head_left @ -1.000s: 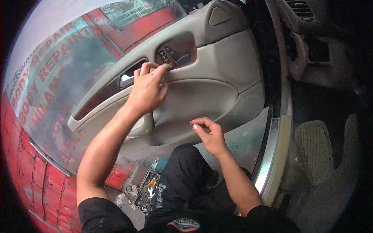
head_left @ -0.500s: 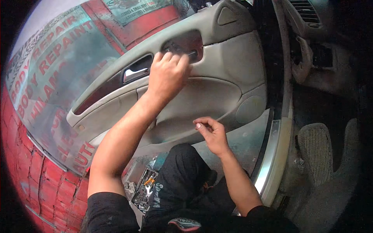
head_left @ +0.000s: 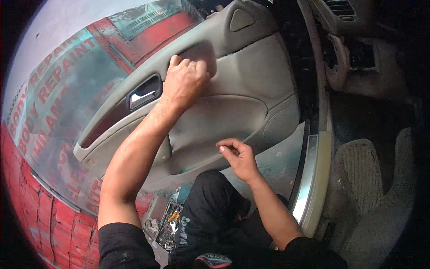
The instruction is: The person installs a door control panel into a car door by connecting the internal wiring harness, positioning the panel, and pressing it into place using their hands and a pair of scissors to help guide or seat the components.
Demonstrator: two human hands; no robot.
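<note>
The beige door panel (head_left: 237,112) of an open car door fills the middle of the head view. My left hand (head_left: 186,80) is closed, knuckles up, over the recessed dark switch panel (head_left: 204,56) on the armrest; its fingertips and whatever they grip are hidden. The chrome inner door handle (head_left: 144,96) sits just left of it. My right hand (head_left: 239,159) is closed in a pinch in front of the lower door pocket; whatever is between its fingertips is too small to make out.
An open tool tray (head_left: 170,224) with wrenches and orange-handled pliers lies at the lower left, beside my dark-clothed leg (head_left: 206,201). Red wall (head_left: 40,206) and lettered signage (head_left: 58,98) stand at the left. The door sill (head_left: 309,179), dashboard (head_left: 363,54) and floor mat (head_left: 358,166) are at the right.
My left hand has closed over the switch panel, hiding the switches that showed a second ago, and its knuckles now face up. My right hand keeps its pinch with little movement.
</note>
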